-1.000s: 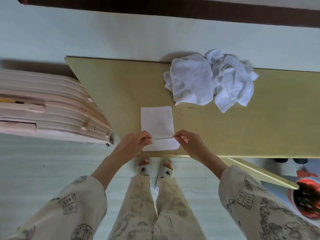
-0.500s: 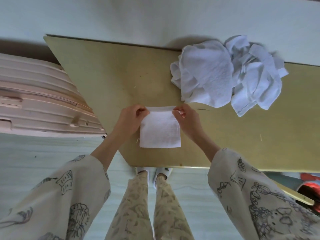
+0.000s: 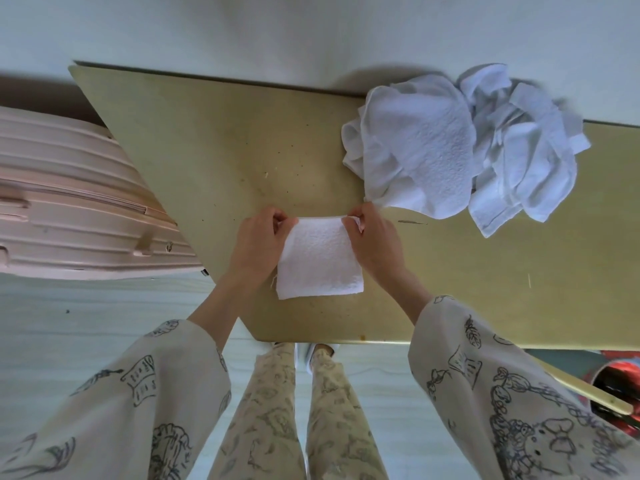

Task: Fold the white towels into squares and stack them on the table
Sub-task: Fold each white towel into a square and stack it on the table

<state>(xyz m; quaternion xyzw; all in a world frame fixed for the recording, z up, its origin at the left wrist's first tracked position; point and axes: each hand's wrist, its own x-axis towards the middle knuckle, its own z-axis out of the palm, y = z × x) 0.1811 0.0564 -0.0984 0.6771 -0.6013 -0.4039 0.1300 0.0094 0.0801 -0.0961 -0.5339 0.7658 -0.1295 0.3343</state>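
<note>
Head view, looking down on a yellow-green table (image 3: 221, 140). Folded towel (image 3: 319, 259): a white, nubbly terry square lying flat near the table's front edge, its near edge slightly uneven, with a loose thread at the near left corner. Left hand (image 3: 258, 237) and right hand (image 3: 372, 239) each pinch one far corner of the folded towel, fingers curled over the far edge, wrists angled inward, hands apart by the towel's width. Pile of unfolded towels (image 3: 460, 150): white, crumpled, lying at the table's far right, near the right hand. Fingertips are tucked under the cloth and hidden. Patterned sleeves cover both forearms. Pink ribbed suitcase (image 3: 69, 202) is cut off at the left edge; a red object (image 3: 620, 379) at lower right is hard to make out.
</note>
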